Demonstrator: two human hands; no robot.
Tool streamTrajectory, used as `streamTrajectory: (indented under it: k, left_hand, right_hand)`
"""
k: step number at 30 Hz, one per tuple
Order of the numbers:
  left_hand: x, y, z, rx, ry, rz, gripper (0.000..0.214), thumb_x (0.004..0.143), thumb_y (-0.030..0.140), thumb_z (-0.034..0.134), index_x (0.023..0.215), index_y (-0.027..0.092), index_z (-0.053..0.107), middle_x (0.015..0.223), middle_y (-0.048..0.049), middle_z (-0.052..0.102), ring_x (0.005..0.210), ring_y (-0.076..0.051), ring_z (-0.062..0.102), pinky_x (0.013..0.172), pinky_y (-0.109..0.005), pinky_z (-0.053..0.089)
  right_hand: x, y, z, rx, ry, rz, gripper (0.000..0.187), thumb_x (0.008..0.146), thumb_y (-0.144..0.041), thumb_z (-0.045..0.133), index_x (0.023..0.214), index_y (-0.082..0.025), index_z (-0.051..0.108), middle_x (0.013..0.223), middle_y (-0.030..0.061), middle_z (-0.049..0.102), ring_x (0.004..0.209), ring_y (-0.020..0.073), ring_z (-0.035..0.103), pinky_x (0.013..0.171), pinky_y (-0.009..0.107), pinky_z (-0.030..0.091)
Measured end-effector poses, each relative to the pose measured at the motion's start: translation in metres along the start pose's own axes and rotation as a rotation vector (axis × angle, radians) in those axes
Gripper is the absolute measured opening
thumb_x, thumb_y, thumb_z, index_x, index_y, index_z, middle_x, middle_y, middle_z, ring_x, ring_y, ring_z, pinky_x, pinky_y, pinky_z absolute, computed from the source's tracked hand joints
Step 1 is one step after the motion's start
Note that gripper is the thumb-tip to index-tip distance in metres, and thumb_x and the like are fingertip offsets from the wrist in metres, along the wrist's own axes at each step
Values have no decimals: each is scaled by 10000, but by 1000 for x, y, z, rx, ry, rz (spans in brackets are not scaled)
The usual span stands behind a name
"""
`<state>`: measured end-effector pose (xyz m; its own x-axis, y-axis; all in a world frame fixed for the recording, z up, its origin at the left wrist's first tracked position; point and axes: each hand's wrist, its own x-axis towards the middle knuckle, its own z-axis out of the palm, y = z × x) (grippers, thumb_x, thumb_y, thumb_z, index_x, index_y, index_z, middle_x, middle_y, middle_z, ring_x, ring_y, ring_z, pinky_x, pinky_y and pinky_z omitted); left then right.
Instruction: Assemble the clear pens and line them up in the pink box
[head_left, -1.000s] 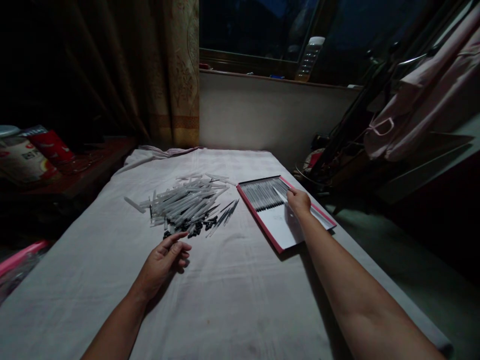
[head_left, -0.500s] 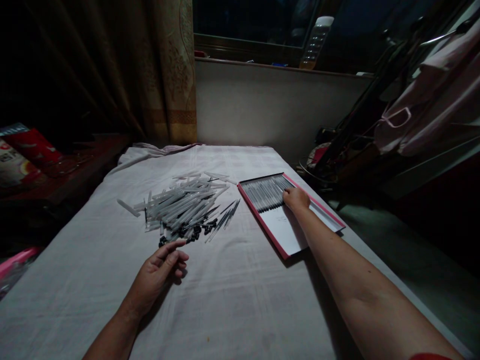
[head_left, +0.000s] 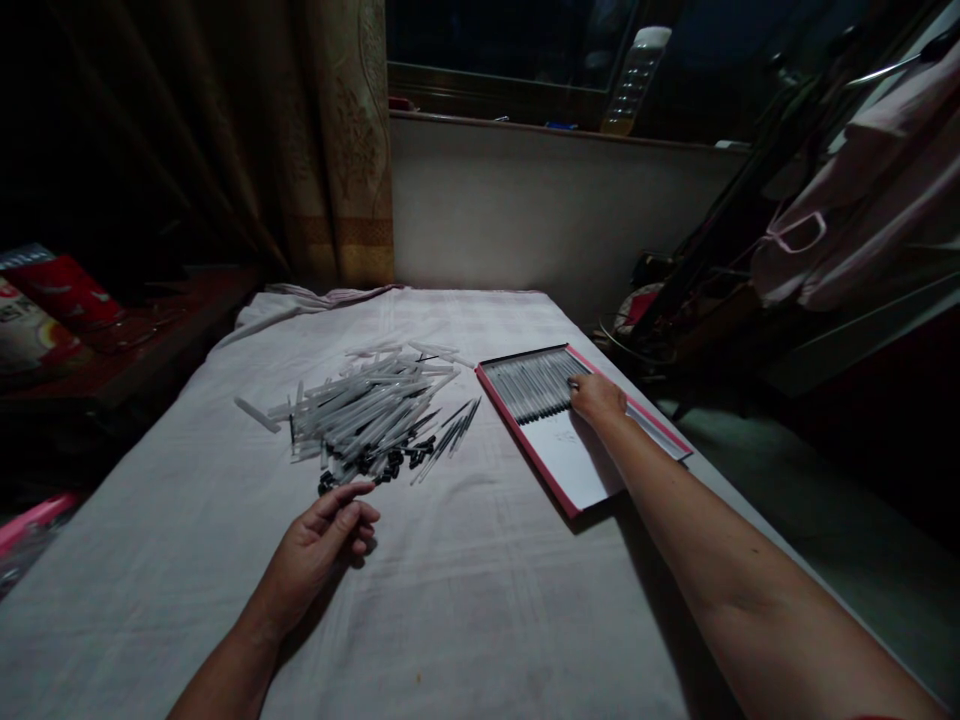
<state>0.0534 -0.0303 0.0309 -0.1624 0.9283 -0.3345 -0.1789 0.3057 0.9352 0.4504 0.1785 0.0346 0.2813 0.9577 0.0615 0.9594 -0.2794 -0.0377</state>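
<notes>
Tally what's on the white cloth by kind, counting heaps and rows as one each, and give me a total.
Heap of clear pen barrels: 1
Cluster of black caps: 1
Bundle of thin refills: 1
Red-edged tray: 1
Row of finished pens: 1
Hands: 2, left hand, right hand
Total: 7

I see flat rectangular red-rimmed tray (head_left: 525, 440): white floor, grey-black pens (head_left: 534, 385) in row. Loose heap of translucent pale-grey plastic pen barrels (head_left: 367, 400), small black caps (head_left: 390, 462) at near edge. Table cloth (head_left: 465, 600) off-white, faint check. Curtain (head_left: 352, 150) tan, floral pattern.
</notes>
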Motion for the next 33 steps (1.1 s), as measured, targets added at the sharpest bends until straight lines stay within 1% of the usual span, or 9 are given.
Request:
streamTrajectory:
  k: [4, 9, 14, 19, 21, 24, 27, 30, 33]
  left_hand:
    - [1, 0, 0, 6, 3, 3, 684, 514, 586, 881, 1025, 169, 700, 738, -24, 699, 546, -124, 595, 505, -248, 479]
    - [1, -1, -2, 27, -8, 21, 667, 538, 593, 869, 1024, 170, 699, 747, -26, 697, 545, -127, 592, 506, -255, 481]
    - [1, -3, -2, 40, -10, 29, 678, 542, 617, 863, 1025, 171, 699, 755, -27, 697, 547, -127, 586, 504, -258, 487]
    - [0, -1, -1, 30, -10, 27, 653, 549, 601, 863, 1013, 170, 706, 745, -23, 689, 538, -120, 577, 504, -254, 479]
    - [-1, 1, 0, 30, -12, 19, 661, 539, 596, 868, 1018, 171, 705, 747, -26, 693, 544, -125, 582, 510, -258, 483]
    - [-1, 3, 1, 31, -13, 5, 679, 517, 595, 876, 1020, 171, 702, 744, -26, 695, 551, -130, 590, 510, -259, 482]
    - [-1, 3, 2, 28, -9, -4, 683, 505, 594, 877, 1013, 172, 698, 736, -21, 691, 541, -126, 582, 501, -255, 471]
    - [-2, 4, 3, 29, -6, 2, 675, 510, 588, 872, 1011, 172, 694, 733, -20, 688, 534, -124, 577, 502, -255, 466]
    - [-3, 4, 3, 39, -19, 7, 646, 528, 567, 868, 1009, 172, 695, 740, -23, 687, 541, -126, 582, 510, -257, 469]
  right_hand:
    - [2, -1, -1, -20, -13, -15, 388, 929, -270, 526, 1264, -309, 717, 1257, 94, 717, 1173, 285, 663, 897, 336, 527]
    - [9, -6, -6, -30, -63, -34, 394, 918, -261, 532, 1266, -307, 711, 1291, 93, 702, 1195, 290, 650, 907, 355, 523]
    - [12, -6, -13, -41, -104, -11, 344, 869, -244, 590, 1168, -231, 758, 1238, 144, 720, 1156, 300, 668, 880, 352, 521]
    - [5, -3, -23, -7, -75, 3, 382, 898, -260, 536, 1209, -163, 736, 1222, 173, 723, 1144, 315, 673, 841, 346, 521]
    - [1, -6, -27, 23, -60, -16, 399, 909, -261, 506, 1223, -156, 728, 1225, 161, 726, 1142, 308, 674, 825, 331, 520]
    - [-9, -22, -27, 85, -62, -101, 389, 917, -282, 502, 1219, -201, 734, 1242, 87, 731, 1140, 258, 674, 812, 274, 510]
    - [-21, -45, -24, 144, -103, -213, 338, 899, -294, 543, 1146, -245, 769, 1185, 28, 760, 1085, 214, 692, 783, 225, 497]
    - [-31, -67, -21, 170, -139, -285, 299, 872, -277, 575, 1071, -240, 796, 1103, 36, 785, 1018, 213, 710, 750, 220, 491]
    - [-37, -80, -20, 173, -149, -318, 286, 866, -274, 575, 1027, -224, 806, 1065, 53, 792, 979, 224, 718, 721, 228, 487]
